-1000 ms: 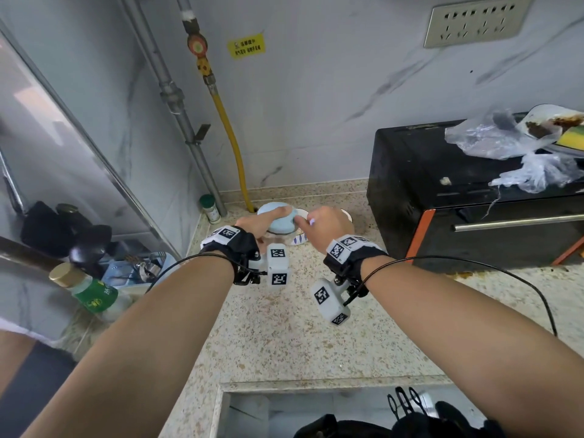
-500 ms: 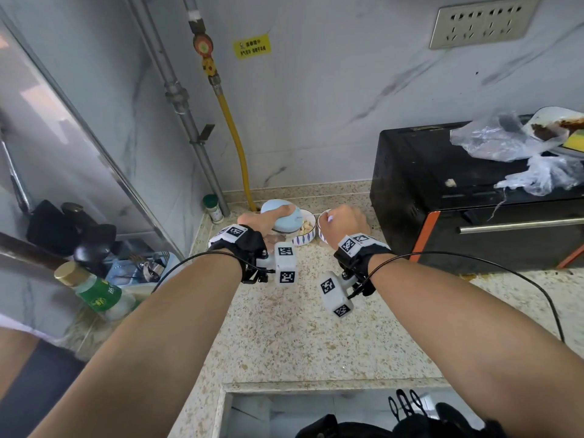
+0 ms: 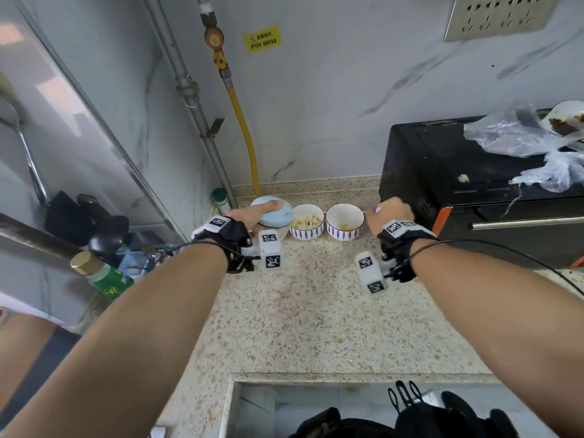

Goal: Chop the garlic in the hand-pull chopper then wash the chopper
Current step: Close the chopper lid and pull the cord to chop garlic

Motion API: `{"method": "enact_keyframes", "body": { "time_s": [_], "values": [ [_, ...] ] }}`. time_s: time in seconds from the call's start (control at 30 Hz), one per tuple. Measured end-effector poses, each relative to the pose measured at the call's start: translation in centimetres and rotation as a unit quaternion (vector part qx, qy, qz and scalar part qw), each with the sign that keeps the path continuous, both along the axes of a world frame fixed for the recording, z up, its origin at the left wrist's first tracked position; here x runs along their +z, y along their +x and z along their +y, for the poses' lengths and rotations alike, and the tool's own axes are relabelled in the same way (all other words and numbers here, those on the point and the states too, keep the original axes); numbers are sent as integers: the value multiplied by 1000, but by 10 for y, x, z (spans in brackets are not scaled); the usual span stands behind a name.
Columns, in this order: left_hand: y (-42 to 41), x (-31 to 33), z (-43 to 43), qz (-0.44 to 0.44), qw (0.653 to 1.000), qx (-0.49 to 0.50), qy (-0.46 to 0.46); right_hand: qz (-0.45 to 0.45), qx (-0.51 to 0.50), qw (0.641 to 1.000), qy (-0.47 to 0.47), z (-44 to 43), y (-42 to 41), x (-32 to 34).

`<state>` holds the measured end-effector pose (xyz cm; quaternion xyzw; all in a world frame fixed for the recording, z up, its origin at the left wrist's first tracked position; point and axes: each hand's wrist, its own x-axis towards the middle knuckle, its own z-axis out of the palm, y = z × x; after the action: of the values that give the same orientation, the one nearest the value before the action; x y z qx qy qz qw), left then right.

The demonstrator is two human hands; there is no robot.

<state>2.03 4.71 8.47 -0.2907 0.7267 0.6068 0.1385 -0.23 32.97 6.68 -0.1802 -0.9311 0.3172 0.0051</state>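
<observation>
The hand-pull chopper (image 3: 279,214), with a light blue lid over a clear bowl, stands at the back of the speckled counter (image 3: 316,311). My left hand (image 3: 249,215) grips it from the left, fingers lying over the lid. My right hand (image 3: 390,213) is a fist far to the right, near the oven, closed around the pull handle, which is hidden inside it. A thin cord (image 3: 325,212) runs taut from the lid to that fist, above two bowls. The nearer patterned bowl (image 3: 307,230) holds peeled garlic cloves; the other bowl (image 3: 344,232) holds a few scraps.
A black countertop oven (image 3: 442,172) with plastic bags on top stands at the right. A sink (image 3: 284,409) with dark items lies at the front. A green bottle (image 3: 104,276) and utensils sit left of the counter edge. A small green-capped jar (image 3: 221,200) and a yellow gas hose (image 3: 245,134) stand behind the chopper.
My right hand has swung right, away from the chopper, drawing the cord out and uncovering both bowls. My left hand has stayed on the lid.
</observation>
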Motion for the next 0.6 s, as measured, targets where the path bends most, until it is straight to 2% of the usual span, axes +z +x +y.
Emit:
{"method": "enact_keyframes", "body": {
  "time_s": [0.07,0.2,0.37,0.6],
  "values": [
    [0,2,-8,-5,1000,-4,2,19,17,1000,1,1,-1,4],
    [5,11,23,1,999,-36,21,39,125,991,28,-38,5,12],
    [10,17,36,5,998,-41,46,72,241,964,89,-66,15,22],
    [12,16,34,-1,989,-81,120,112,269,953,82,-76,26,29]
  ]
}}
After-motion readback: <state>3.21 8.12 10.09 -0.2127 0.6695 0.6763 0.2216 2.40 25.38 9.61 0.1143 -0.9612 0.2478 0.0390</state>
